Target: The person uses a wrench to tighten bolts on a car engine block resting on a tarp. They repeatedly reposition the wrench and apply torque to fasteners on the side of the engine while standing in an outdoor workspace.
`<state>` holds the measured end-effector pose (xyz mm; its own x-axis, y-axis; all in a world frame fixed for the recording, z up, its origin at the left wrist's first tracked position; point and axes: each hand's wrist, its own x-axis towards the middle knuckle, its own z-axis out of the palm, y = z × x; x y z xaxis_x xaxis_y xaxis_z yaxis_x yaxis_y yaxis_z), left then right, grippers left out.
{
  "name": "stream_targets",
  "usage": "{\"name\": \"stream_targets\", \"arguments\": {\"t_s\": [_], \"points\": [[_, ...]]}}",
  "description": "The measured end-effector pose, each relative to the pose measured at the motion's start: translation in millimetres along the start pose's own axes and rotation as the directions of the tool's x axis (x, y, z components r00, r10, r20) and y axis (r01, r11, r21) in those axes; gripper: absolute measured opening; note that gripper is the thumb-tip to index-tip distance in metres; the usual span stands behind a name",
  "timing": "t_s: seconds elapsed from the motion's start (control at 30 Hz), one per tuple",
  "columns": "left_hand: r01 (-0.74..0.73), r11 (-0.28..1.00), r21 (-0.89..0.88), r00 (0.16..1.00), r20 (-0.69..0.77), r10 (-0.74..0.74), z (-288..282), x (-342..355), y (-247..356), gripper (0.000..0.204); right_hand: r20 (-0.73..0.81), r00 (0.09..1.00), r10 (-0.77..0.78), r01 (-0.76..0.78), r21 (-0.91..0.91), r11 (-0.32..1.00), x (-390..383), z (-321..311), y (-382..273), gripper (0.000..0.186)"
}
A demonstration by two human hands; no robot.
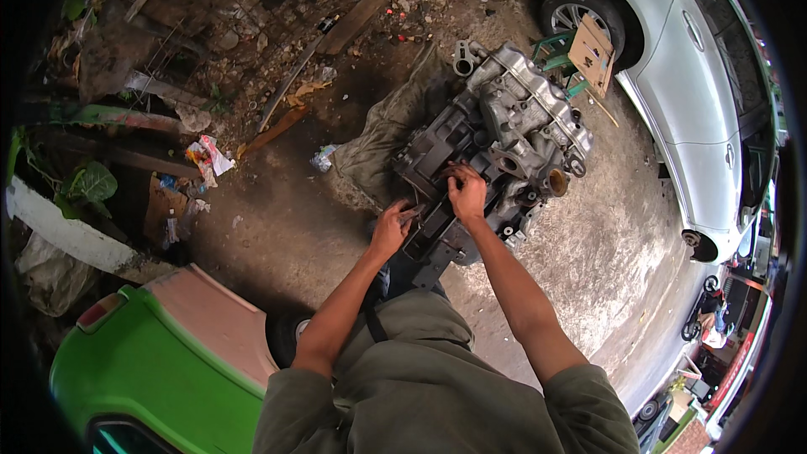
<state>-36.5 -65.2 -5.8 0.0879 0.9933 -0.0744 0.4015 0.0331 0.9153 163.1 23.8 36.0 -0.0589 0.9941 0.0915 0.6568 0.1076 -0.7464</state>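
A car engine sits in front of me, with a ribbed grey metal cover on its far right side and dark, dirty open cavities on the near left. My left hand is at the near left edge of the block, its fingers pinched together by a thin dark piece that I cannot make out. Over the middle of the engine is my right hand, its fingers bent down against the dark metal; the fingertips are partly hidden. A round brownish opening shows to the right of that hand.
A crumpled grey-green cloth lies beside the engine. Behind it a green stand holds a cardboard piece. A silver car stands at right, a green car body at near left. Planks and litter cover the far-left ground.
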Motion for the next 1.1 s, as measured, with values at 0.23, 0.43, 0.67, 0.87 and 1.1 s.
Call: {"name": "stream_targets", "arguments": {"t_s": [0.23,0.43,0.67,0.87,1.1], "points": [[-0.146,0.961,0.234,0.925,0.377,0.048,-25,28,20,0.033,-0.040,0.998,0.041,-0.042,-0.019,0.999,-2,3,0,0.015],[-0.188,0.933,0.306,0.952,0.292,0.096,-24,7,11,0.021,0.025,0.998,0.058,-0.057,-0.040,0.998,-3,6,13,0.017],[0.336,0.891,-0.305,0.935,-0.008,-0.355,-6,18,-18,0.036,0.019,0.999,0.043,-0.042,-0.035,0.998,-3,5,13,0.016],[0.454,0.237,-0.859,0.732,0.209,-0.648,-13,45,-23,0.037,0.016,0.998,0.058,-0.058,-0.037,0.998,-2,5,13,0.015],[0.435,0.130,-0.891,0.646,0.208,-0.735,-18,67,-7,0.033,0.019,0.998,0.066,-0.066,-0.019,0.998,-3,5,10,0.015]]}}
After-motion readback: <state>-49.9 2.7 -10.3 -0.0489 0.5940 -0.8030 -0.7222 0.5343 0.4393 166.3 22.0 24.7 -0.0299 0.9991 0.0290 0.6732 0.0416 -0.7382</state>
